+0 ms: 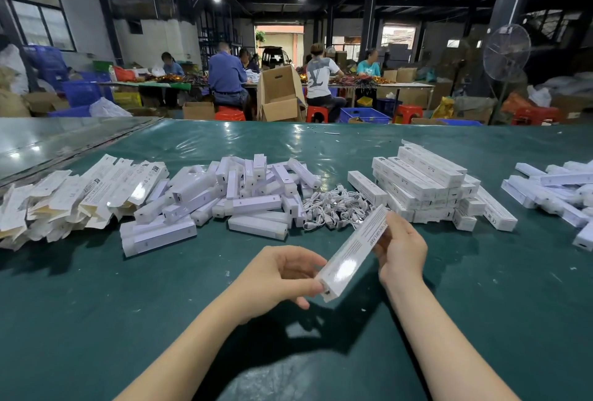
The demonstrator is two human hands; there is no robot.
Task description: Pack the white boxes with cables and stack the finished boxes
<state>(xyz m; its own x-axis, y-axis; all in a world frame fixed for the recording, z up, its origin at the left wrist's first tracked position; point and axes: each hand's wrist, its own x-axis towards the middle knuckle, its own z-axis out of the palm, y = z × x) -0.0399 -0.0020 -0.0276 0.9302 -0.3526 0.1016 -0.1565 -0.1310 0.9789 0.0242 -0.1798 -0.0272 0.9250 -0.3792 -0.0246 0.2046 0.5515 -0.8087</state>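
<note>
The left hand (282,275) pinches the near end of a long white box (351,254) between thumb and curled fingers; the end flap is too blurred to read. The right hand (402,248) grips the far half, its fingertips hidden behind the box. The box is held tilted above the table (96,304), near the front edge. Beyond it lie tangled cables (333,208), partly covered by the box's top. To their right sits the stack (426,185) of closed boxes. To their left are loose white units (237,195) and flat cartons (64,198). More boxes (558,192) are cut off at the right edge.
</note>
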